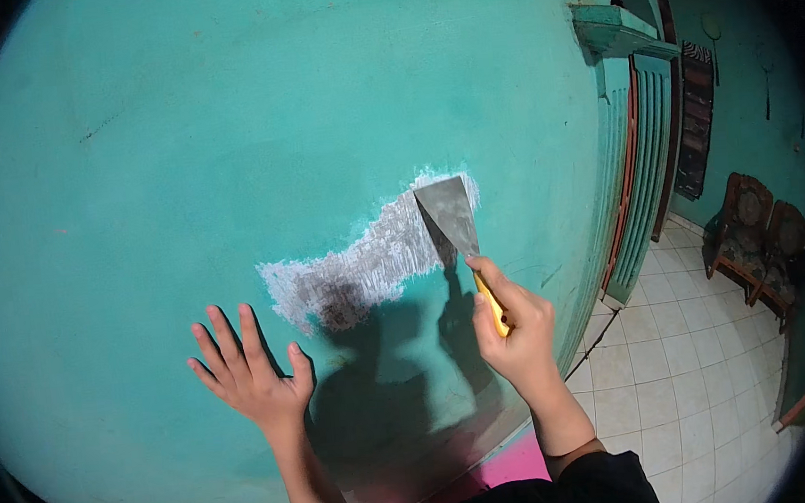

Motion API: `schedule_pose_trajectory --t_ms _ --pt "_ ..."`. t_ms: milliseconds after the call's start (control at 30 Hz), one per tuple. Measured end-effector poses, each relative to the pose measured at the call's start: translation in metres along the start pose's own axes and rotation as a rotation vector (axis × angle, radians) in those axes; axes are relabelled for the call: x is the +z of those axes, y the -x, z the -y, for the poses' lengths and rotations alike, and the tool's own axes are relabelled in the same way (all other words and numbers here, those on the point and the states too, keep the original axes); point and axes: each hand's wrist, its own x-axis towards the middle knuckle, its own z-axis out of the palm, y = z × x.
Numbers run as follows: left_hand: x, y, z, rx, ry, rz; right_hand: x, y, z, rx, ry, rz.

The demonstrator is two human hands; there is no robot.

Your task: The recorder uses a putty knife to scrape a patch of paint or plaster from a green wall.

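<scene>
A wide teal wall [224,152] fills most of the view. Across its middle runs a ragged patch of bare, scratched white and grey surface [366,264], where the teal paint is off. My right hand [517,323] is closed round the yellow handle of a putty knife [451,212]. The knife's broad metal blade points up, its edge at the upper right end of the patch. Lower left of the patch, my left hand [256,376] lies against the wall with its fingers spread, holding nothing. Shadows of my head and arm fall on the wall beneath the patch.
To the right, a fluted teal pillar [644,166] with a ledge stands at the wall's end. Beyond it are a pale tiled floor [667,363], dark carved chairs [756,233] and a dark hanging [698,119]. Something pink [514,465] shows below my arms.
</scene>
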Motion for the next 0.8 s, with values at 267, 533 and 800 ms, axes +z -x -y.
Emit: schedule_pose_trajectory --t_ms 267,533,800 --pt "0.001 -0.006 -0.011 -0.017 0.006 -0.025 -0.009 -0.018 -0.003 0.018 -0.033 -0.008" --pt "0.007 -0.011 -0.017 -0.007 0.001 -0.032 -0.009 -0.039 -0.01 -0.02 -0.012 -0.016" --pt "0.009 -0.015 -0.023 0.01 -0.021 -0.006 -0.022 -0.042 -0.016 0.011 -0.027 0.02"
